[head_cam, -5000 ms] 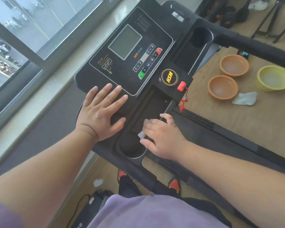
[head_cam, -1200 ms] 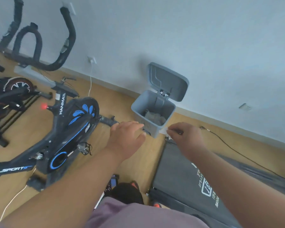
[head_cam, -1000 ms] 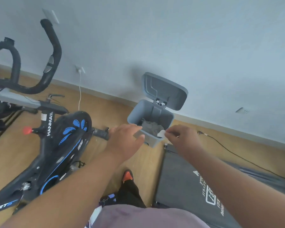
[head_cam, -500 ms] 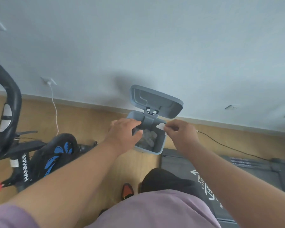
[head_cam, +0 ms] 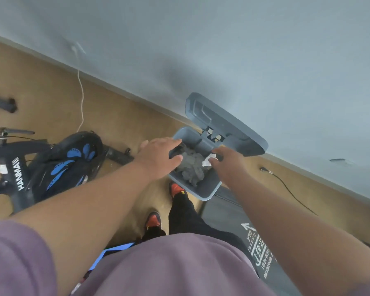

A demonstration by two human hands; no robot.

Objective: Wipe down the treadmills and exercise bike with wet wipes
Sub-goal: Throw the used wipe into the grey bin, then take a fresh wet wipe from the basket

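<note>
A grey pedal bin [head_cam: 203,194] stands open by the wall, its lid [head_cam: 226,129] tipped back and a heap of grey used wipes [head_cam: 190,167] inside. My right hand [head_cam: 226,163] reaches over the bin's mouth and pinches a small white wet wipe [head_cam: 208,160] at its fingertips. With fingers spread, my left hand [head_cam: 158,154] hovers over the bin's left rim and holds nothing that I can see. The black and blue exercise bike [head_cam: 68,161] is on the left. The dark treadmill belt [head_cam: 239,223] lies at the lower right.
A white cable [head_cam: 81,103] hangs from a wall socket to the floor behind the bike. A black cable [head_cam: 286,186] trails along the wooden floor on the right. My feet in red and black shoes [head_cam: 175,189] stand just in front of the bin.
I turned from the treadmill console to the bin and came closer. Both hands now reach over its open mouth, the right one still carrying the white wipe.
</note>
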